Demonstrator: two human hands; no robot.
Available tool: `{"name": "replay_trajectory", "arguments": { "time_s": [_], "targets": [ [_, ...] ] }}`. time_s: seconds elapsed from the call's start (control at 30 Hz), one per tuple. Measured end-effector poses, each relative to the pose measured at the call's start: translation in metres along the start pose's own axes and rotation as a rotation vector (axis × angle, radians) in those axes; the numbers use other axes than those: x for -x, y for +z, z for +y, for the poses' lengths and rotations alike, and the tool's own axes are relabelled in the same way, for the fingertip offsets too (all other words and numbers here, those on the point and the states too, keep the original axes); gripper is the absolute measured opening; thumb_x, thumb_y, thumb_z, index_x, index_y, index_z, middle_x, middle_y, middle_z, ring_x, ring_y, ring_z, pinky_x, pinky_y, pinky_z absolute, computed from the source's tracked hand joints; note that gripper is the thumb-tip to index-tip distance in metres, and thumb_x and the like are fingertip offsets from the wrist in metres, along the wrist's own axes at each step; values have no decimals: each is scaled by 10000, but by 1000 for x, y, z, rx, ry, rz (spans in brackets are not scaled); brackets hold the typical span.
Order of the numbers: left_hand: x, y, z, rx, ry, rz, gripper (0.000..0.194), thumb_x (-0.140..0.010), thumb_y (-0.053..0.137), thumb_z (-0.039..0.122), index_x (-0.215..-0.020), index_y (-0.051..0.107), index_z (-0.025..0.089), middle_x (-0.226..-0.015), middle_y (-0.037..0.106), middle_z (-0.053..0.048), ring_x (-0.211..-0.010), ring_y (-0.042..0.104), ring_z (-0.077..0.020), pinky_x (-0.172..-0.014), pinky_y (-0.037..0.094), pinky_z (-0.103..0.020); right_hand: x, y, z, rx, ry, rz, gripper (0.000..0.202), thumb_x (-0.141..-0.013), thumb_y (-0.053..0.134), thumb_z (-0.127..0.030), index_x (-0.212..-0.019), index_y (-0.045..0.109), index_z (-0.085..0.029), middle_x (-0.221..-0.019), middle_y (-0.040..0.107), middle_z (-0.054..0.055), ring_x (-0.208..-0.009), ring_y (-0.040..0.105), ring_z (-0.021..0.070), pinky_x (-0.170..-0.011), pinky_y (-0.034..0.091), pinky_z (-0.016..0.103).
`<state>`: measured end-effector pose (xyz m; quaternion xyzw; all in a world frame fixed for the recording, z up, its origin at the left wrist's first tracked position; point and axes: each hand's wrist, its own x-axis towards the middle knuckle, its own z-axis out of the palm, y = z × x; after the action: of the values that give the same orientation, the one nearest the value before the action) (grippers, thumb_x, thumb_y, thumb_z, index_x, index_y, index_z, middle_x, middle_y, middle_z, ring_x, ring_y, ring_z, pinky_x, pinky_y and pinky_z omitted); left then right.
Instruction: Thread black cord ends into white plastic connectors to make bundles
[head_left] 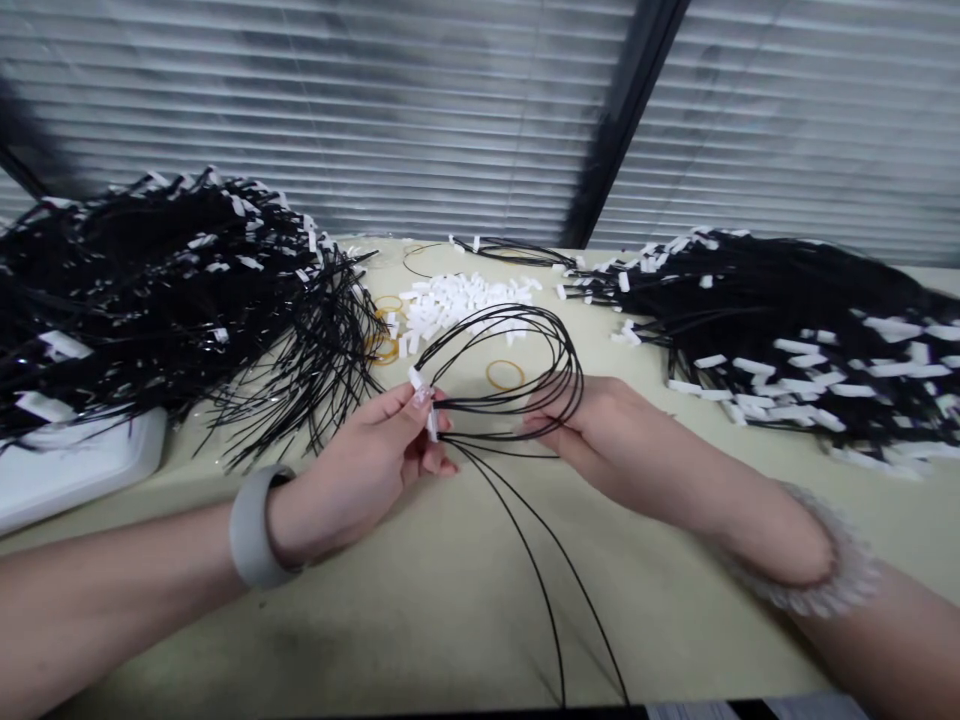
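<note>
Near the middle of the head view, my left hand [367, 465] is closed on a white connector [433, 424] between thumb and fingers. A second white connector [417, 379] sticks up above the thumb. Several thin black wires [517, 316] run from these connectors and bend round in a loop to the right. My right hand [600, 435] is closed round the right side of that loop; its fingertips are partly hidden by the wires. Two loose wire ends [541, 560] hang from the connectors toward the table's front edge.
A large heap of black wires with white connectors [150, 280] lies on the left, partly over a white tray [112, 460]. Another wire heap [780, 310] is on the right. Loose white connectors [465, 300] lie behind my hands, near yellow rubber bands [505, 375]. Blinds [360, 110] stand behind the table.
</note>
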<state>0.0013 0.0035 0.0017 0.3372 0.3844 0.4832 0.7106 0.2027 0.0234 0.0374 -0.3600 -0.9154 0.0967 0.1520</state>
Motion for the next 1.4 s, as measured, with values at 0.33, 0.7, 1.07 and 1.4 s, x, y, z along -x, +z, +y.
{"name": "replay_trajectory", "arguments": {
  "time_s": [0.33,0.7,1.07,1.4],
  "targets": [
    [-3,0,1,39,13,37,198,-888,366,126,-731,487,136,-699,498,15,-480,439,-54,-537,488,-240,9,-25,21,684,66,485,178,-804,460,-145,-840,635,-145,-570,559,45,-592,521,179,-532,367,315],
    [-2,-1,-5,-126,68,-27,162,-878,438,230,-768,520,145,-697,535,19,-503,506,-64,-566,472,-233,19,-33,-39,-383,56,685,485,-859,414,-116,-1224,388,-434,-1399,325,-62,-596,560,8,-380,367,179],
    [4,0,-5,-405,135,-182,197,-854,472,330,-812,529,145,-711,506,34,-507,501,-60,-572,479,-240,11,-10,-23,-24,28,205,145,-833,464,-125,-759,575,-181,-683,579,-27,-615,499,63,-573,370,194],
    [6,1,-3,-380,90,-255,209,-828,510,337,-799,553,134,-704,519,25,-481,478,-54,-563,497,-248,7,-3,-19,3,11,176,191,-839,435,-132,-783,614,-165,-692,584,-1,-638,498,86,-604,357,216]
  ]
}}
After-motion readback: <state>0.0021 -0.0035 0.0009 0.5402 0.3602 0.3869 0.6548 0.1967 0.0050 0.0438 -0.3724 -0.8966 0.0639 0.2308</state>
